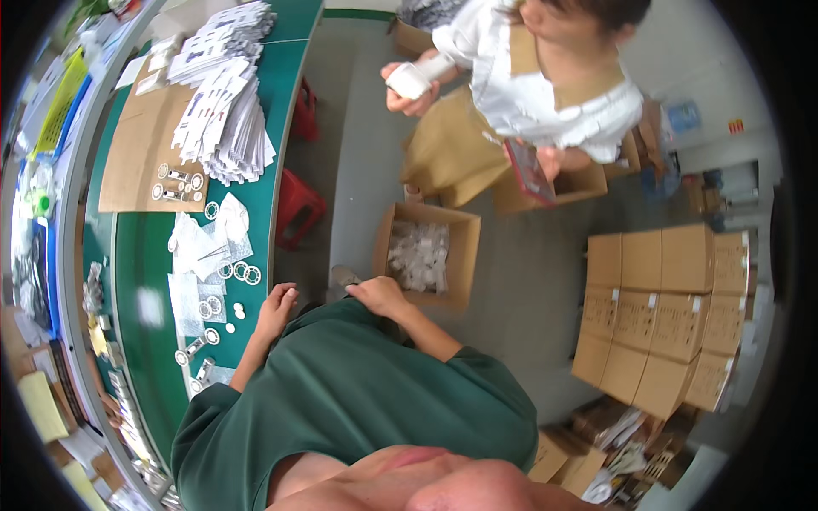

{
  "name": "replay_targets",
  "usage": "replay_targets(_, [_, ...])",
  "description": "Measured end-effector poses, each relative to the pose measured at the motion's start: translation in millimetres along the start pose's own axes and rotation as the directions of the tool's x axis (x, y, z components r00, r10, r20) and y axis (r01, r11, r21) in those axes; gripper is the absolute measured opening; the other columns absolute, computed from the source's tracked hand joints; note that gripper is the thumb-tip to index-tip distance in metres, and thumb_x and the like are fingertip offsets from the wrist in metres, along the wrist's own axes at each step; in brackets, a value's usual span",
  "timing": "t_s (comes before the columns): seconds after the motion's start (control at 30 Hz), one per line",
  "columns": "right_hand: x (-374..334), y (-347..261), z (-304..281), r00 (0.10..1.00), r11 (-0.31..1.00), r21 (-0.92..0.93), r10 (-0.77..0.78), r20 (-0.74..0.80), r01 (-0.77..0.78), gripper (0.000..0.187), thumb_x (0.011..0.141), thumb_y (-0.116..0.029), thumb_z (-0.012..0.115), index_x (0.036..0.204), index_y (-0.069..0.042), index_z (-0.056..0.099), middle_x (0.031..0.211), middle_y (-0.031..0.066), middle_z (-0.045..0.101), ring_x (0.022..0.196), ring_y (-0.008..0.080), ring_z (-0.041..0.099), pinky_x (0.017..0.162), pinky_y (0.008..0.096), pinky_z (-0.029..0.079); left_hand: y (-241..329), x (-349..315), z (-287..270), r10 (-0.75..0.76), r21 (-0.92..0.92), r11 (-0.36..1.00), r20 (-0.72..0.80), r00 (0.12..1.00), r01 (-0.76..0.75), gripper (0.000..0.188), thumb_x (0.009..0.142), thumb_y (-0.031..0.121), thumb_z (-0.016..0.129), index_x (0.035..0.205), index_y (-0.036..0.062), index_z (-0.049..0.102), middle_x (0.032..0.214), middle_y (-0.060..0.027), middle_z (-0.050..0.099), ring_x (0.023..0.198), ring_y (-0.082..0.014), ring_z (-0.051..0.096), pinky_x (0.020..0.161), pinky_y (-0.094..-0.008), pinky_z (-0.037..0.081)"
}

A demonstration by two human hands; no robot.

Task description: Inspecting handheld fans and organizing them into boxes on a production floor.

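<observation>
I judge a pause: left hand (278, 308) looks empty beside right edge of the counter (264, 204), right hand (380, 296) I cannot tell; taking rings (246, 272) calls for leftward reach.

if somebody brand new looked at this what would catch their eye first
Probably the heaped white printed papers at upper left on the green table, and the co-worker at upper right, holding a red-edged phone. Next might come the stacked brown cartons at right, and the open carton of whitish items just beyond the wearer's right hand.
</observation>
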State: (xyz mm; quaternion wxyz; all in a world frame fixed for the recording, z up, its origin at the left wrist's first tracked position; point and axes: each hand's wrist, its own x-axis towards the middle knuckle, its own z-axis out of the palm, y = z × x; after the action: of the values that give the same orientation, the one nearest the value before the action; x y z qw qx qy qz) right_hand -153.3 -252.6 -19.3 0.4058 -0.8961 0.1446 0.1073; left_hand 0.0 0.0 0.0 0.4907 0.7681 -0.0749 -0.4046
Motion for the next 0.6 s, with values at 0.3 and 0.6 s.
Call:
replay_targets(0.3, [-190.5, 20.6, 166.3, 0.672, 0.749, 0.227, 0.66, -0.336, -0.622, 0.059, 0.102, -0.044, 0.038, 0.074, -0.001, 0.067, 0.084, 0.0261, 0.066, 0.08, 0.0457, 0.063, 0.076, 0.0552, 0.048, -42.9, 45.6, 24.8, -0.059, 0.487, 0.82, 0.595, 0.802, -0.301, 0.05, 0.097, 0.042, 0.057, 0.126, 0.0016, 0.057, 0.11, -0.0139, 0.067, 0.101, -0.0226, 0.064, 0.091, -0.0345, 0.05])
replay_targets(0.6, [-326.6, 38.1, 374.3, -0.241, -0.045, 0.829, 0.964, -0.109, -0.558, 0.033, 0.095, -0.025, 0.046, 0.12, -0.007, 0.055, 0.109, 0.0289, 0.065, 0.102, 0.0472, 0.062, 0.091, 0.0545, 0.047, -41.5, 50.1, 153.9, -0.118, 0.451, 0.681, 0.845, 0.521, -0.577, 0.052, 0.095, 0.04, 0.062, 0.128, 0.0002, 0.056, 0.111, -0.0181, 0.068, 0.102, -0.0241, 0.065, 0.089, -0.0346, 0.05])
